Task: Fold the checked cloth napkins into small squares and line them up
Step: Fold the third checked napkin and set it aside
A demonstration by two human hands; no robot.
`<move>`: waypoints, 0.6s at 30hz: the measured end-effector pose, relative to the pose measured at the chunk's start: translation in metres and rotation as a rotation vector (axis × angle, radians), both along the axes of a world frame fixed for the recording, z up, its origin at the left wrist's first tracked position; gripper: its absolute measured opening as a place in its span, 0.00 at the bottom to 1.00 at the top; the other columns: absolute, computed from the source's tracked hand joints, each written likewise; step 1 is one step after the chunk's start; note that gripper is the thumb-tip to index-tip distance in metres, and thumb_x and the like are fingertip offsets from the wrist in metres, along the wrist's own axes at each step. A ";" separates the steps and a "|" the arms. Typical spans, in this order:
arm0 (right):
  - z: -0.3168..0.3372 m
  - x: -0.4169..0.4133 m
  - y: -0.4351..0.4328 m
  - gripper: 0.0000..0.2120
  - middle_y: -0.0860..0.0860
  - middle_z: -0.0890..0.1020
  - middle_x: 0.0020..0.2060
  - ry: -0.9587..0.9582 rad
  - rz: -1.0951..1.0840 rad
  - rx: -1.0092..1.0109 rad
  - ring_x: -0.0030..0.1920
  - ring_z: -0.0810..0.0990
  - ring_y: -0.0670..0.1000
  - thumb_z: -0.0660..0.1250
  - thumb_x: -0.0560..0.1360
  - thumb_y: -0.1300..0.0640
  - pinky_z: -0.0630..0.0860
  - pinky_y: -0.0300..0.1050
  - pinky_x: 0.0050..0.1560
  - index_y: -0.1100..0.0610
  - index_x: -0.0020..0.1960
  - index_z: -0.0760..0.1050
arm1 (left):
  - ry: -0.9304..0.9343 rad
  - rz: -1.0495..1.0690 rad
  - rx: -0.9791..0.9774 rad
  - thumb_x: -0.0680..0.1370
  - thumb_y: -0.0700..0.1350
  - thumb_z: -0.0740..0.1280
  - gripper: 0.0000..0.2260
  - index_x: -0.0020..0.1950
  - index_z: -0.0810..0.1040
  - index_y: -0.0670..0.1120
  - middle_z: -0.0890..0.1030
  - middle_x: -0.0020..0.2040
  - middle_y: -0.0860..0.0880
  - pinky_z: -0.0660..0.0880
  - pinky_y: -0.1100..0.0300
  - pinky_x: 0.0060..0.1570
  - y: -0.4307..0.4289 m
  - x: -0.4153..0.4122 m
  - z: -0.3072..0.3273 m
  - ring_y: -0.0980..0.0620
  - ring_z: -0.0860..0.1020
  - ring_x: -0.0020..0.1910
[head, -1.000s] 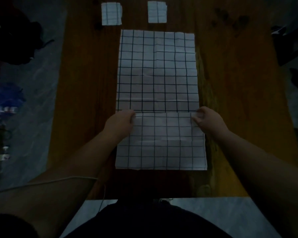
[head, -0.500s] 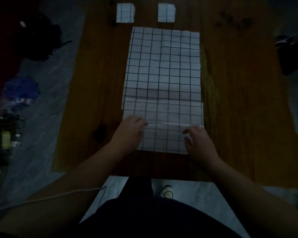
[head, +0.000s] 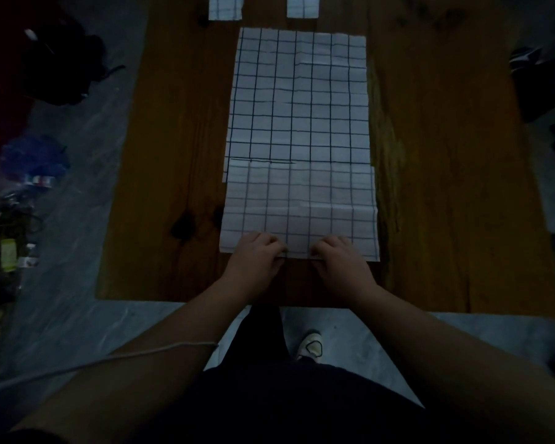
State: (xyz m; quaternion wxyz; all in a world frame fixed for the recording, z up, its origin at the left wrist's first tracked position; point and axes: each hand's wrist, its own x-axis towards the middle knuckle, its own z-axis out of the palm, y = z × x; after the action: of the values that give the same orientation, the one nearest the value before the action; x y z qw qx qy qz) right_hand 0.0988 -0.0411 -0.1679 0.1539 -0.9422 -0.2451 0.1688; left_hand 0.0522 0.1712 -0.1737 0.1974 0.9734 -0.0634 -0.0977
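A large white napkin with a dark check lies lengthwise down the middle of the wooden table. Its near part is folded over into a flap whose free edge runs across the cloth about halfway. My left hand and my right hand sit close together at the middle of the near fold, fingers curled, pinching that edge. Two small folded checked squares lie side by side at the table's far edge, partly cut off by the frame.
A dark bag and blue clutter lie on the grey floor at the left. Dark objects stand at the right. A white cable crosses my left arm. My shoe shows below the table's near edge.
My hands left the flap's far corners, came back to the near fold and drew together at its middle. The flap now lies flat on the cloth.
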 end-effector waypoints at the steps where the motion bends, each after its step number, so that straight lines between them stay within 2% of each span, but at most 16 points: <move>1: -0.002 0.001 -0.001 0.08 0.50 0.79 0.55 0.000 -0.008 -0.008 0.58 0.74 0.54 0.65 0.78 0.53 0.73 0.49 0.57 0.51 0.56 0.78 | 0.007 0.000 -0.001 0.78 0.47 0.68 0.12 0.61 0.81 0.50 0.79 0.60 0.49 0.70 0.51 0.61 0.001 0.000 -0.003 0.45 0.73 0.61; 10: -0.007 0.004 0.000 0.06 0.53 0.82 0.49 -0.077 0.054 -0.082 0.50 0.78 0.56 0.71 0.73 0.59 0.75 0.49 0.50 0.54 0.51 0.79 | -0.015 -0.005 0.038 0.76 0.46 0.70 0.08 0.54 0.81 0.47 0.80 0.54 0.46 0.72 0.48 0.55 -0.003 0.005 -0.006 0.44 0.75 0.54; 14: -0.008 0.006 0.004 0.06 0.53 0.80 0.49 -0.050 0.045 -0.096 0.50 0.77 0.55 0.66 0.75 0.57 0.75 0.50 0.52 0.55 0.51 0.78 | 0.019 -0.013 0.031 0.77 0.47 0.69 0.09 0.56 0.80 0.47 0.79 0.56 0.46 0.71 0.49 0.58 -0.008 0.009 -0.002 0.44 0.74 0.57; 18: 0.006 0.009 0.007 0.04 0.52 0.77 0.45 -0.010 -0.031 0.033 0.48 0.73 0.54 0.61 0.76 0.56 0.72 0.48 0.49 0.54 0.46 0.75 | -0.003 -0.040 0.020 0.75 0.49 0.70 0.13 0.59 0.79 0.48 0.80 0.58 0.47 0.70 0.48 0.59 -0.012 0.013 0.005 0.44 0.74 0.59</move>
State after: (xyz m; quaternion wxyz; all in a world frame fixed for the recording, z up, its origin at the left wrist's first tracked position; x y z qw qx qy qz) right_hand 0.1080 -0.0339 -0.1617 0.1707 -0.9440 -0.2339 0.1578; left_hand 0.0649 0.1595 -0.1686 0.1855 0.9740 -0.0821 -0.1011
